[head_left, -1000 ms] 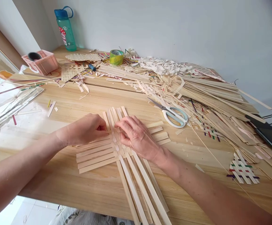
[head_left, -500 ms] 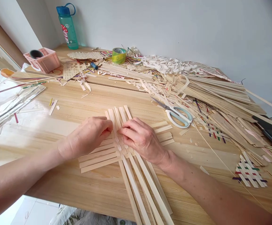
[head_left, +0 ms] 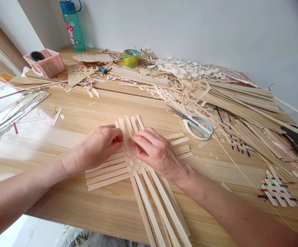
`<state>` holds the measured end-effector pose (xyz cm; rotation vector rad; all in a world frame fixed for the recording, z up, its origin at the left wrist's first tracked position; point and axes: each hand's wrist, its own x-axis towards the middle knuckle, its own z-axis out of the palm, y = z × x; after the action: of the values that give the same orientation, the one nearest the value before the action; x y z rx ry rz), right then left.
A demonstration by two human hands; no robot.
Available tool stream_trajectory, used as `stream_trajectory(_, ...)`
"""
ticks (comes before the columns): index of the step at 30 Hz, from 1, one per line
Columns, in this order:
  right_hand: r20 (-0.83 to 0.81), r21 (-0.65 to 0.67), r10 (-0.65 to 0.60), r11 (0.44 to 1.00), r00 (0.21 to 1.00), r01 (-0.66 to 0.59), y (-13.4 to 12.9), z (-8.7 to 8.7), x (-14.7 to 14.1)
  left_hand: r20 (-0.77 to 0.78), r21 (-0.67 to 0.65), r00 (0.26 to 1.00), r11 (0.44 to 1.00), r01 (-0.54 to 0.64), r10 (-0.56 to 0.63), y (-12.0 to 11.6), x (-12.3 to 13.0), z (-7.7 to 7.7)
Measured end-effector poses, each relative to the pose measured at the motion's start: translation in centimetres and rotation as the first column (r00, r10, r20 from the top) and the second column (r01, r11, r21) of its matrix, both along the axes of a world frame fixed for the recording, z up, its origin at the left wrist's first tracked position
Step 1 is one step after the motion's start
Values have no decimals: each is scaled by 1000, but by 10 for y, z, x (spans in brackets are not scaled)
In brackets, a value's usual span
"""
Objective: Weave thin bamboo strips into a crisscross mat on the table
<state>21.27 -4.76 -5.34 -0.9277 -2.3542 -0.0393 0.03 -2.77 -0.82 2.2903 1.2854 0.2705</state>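
Observation:
Pale flat bamboo strips (head_left: pixel 145 192) cross one another in a woven piece on the table, the lengthwise ones running toward me and past the near edge. My left hand (head_left: pixel 99 145) is closed at the left of the upper weave, its fingertips curled against the strips. On the right side my right hand (head_left: pixel 156 151) bends over the weave, thumb and fingers pinched at a strip. Crosswise strips (head_left: pixel 107 175) stick out to the left below my left hand. Both hands cover part of the crossing, so the exact strips between the fingertips are hidden.
Scissors (head_left: pixel 193 125) lie right of the weave. Loose strips (head_left: pixel 243 99) and scraps crowd the back and right. A small woven sample (head_left: pixel 277 188) lies far right. Behind are a tape roll (head_left: pixel 130 58), a pink basket (head_left: pixel 46 63) and a water bottle (head_left: pixel 73 29).
The hands keep nearly the same place, with the right fingers shifting slightly up along the strips. The view has tilted a little; the weave looks the same.

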Motion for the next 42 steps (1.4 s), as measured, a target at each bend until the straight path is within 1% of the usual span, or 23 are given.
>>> stream_trajectory(3,34,-45,-27,999,999,28,-2,5,-2,-62,18,996,998,-57,58,-2,4,-1)
stream_trajectory(6,106,-76,-64,994,992,72,-7,11,-5,-111,83,991,994,-65,74,-5,6,-3)
stream_trajectory(9,165,-67,-110,990,980,123,-12,14,-8,-216,178,974,983,-33,72,-9,7,-3)
stream_trajectory(11,149,-61,-123,989,981,134,-14,12,-9,-297,232,953,973,17,54,-12,7,-2)
stream_trajectory(13,106,-57,-126,990,986,132,-14,9,-10,-350,238,936,970,54,34,-14,6,-1)
stream_trajectory(14,85,-53,-126,990,988,130,-14,7,-9,-359,217,933,975,53,29,-13,5,-1)
stream_trajectory(16,56,-43,-122,991,991,125,-14,5,-8,-337,138,941,990,14,34,-10,3,0)
stream_trajectory(18,35,-26,-120,992,992,121,-14,3,-7,-281,38,959,999,-21,31,-6,0,0)
stream_trajectory(21,7,-6,-98,995,995,98,-15,4,-7,-201,-55,980,998,-15,3,0,-2,1)
stream_trajectory(24,15,-4,-95,995,995,95,-16,5,-8,-149,-61,989,998,3,-12,1,-3,3)
stream_trajectory(26,43,-6,-119,993,992,119,-16,6,-9,-133,-51,991,999,16,-23,1,-3,3)
stream_trajectory(29,78,-24,-148,988,986,150,-15,7,-9,-133,-57,990,997,47,-55,2,-2,4)
stream_trajectory(33,91,-65,-164,983,982,170,-14,6,-9,-141,-99,983,990,105,-119,4,1,8)
stream_trajectory(36,97,-76,-168,981,981,176,-13,6,-9,-156,-95,978,987,125,-139,4,1,9)
stream_trajectory(39,71,-73,-169,982,983,174,-13,5,-9,-135,-95,978,984,149,-161,4,0,8)
stream_trajectory(42,16,-56,-198,978,980,199,-13,4,-7,-92,-65,988,991,120,-125,6,-4,4)
